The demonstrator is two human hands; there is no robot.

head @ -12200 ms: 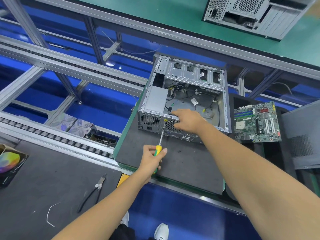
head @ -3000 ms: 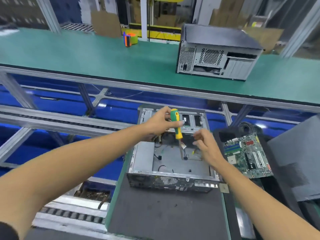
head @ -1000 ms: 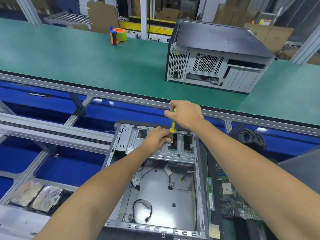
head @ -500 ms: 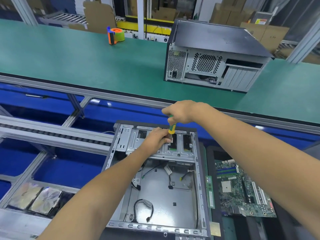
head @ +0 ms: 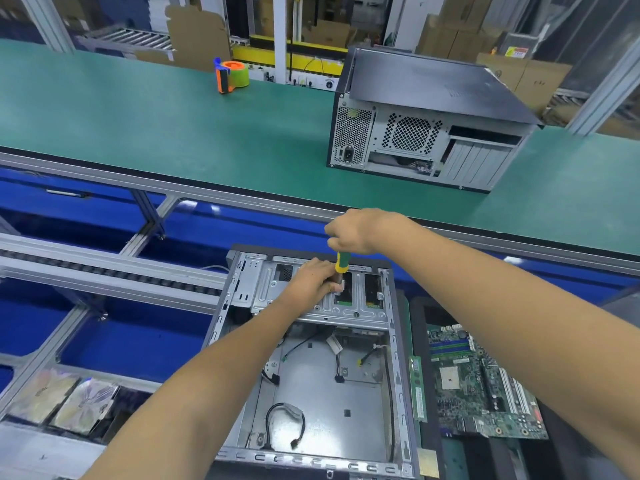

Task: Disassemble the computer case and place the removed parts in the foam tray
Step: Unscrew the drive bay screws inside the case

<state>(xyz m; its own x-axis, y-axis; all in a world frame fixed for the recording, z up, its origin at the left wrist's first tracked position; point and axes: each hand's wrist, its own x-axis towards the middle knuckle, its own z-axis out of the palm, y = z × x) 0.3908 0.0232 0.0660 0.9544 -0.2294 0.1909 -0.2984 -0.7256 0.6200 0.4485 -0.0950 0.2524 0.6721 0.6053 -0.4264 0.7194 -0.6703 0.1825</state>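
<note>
From the head view, a long green bench (head: 138, 126) runs across the far side, with aluminium framing and blue panels below it and stacked cardboard boxes (head: 460, 36) in the room behind. On the bench stand a closed computer tower (head: 426, 133) and an orange tape dispenser (head: 230, 74) (no writing on either can be read). Nearer, the open computer case (head: 322, 368) lies on its side on a dark mat, loose cables inside. The right hand (head: 353, 230) is curled round a green-and-yellow screwdriver (head: 341, 265), held upright over the drive cage at the case's far end. The left hand (head: 311, 280) pinches the shaft low down. A removed motherboard (head: 481, 386) lies just right of the case in a dark tray (head: 420, 313).
</note>
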